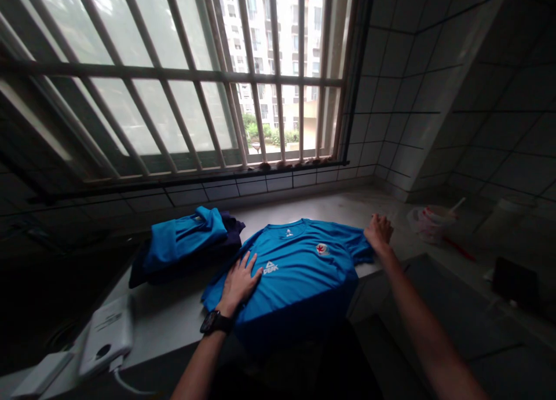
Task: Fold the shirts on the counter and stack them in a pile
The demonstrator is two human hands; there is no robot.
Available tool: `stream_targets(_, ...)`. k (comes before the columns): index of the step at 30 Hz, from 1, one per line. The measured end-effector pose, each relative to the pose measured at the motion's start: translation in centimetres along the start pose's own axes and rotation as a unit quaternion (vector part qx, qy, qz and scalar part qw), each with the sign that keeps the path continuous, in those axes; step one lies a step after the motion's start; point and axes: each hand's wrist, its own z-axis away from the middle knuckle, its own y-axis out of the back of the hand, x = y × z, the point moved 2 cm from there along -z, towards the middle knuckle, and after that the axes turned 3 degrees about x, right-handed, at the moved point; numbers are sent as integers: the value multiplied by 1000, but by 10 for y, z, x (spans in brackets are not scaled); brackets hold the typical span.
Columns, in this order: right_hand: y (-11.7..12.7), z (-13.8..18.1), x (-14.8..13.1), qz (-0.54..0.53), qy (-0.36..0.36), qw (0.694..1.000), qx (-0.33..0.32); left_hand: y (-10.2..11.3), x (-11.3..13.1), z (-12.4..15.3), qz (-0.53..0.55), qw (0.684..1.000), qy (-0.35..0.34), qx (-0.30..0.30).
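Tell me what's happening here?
A person is smoothing a blue PEAK T-shirt laid flat on a counter below a barred window. Their left hand, with a black watch on the wrist, presses on the shirt's front, and their right hand is at the end of a sleeve. Folded blue and navy clothes sit beside the shirt.

The one view is worn on the person's head and faces forward and down across the tabletop (174,313). The barred window (174,76) fills the upper half of the frame, and the tiled wall (408,81) runs down the right side. The camera sits close above the blue T-shirt (295,267), with the left hand (238,284) and right hand (377,233) reaching in from the bottom edge.
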Motion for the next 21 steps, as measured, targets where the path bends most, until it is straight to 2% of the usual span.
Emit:
stream_targets(2, -1, 16, -16, 4, 44, 999, 19, -1, 0, -1, 0, 1000, -2, 2)
stream_targets(3, -5, 28, -27, -4, 96, 995, -5, -1, 0, -1, -2, 1000, -5, 3)
stream_targets(4, -12, 42, -40, -17, 161, 986, -48, -2, 0, -1, -4, 1000, -8, 3)
stream_targets(6, -29, 73, -65, -43, 281, 946, -152, -3, 0, -1, -8, 1000, -10, 4)
stream_targets(7, -38, 87, -75, -42, 313, 927, -201, -3, 0, -1, -10, 1000, -10, 5)
stream_targets(9, -53, 107, -88, -15, 325, 907, -266, -3, -2, -1, -16, 1000, -14, 10)
stream_targets(11, -61, 116, -92, 18, 309, 907, -287, 0, -4, 1, -21, 999, -26, 16)
stream_targets(15, -65, 115, -88, 28, 324, 907, -266, 12, 0, 3, -53, 998, -31, 26)
stream_targets(18, -69, 115, -86, 13, 329, 913, -242, 18, 20, 2, -70, 995, -40, 55)
stream_targets(21, -74, 108, -83, -59, 319, 919, -224, 14, 44, 0, -36, 995, -59, 75)
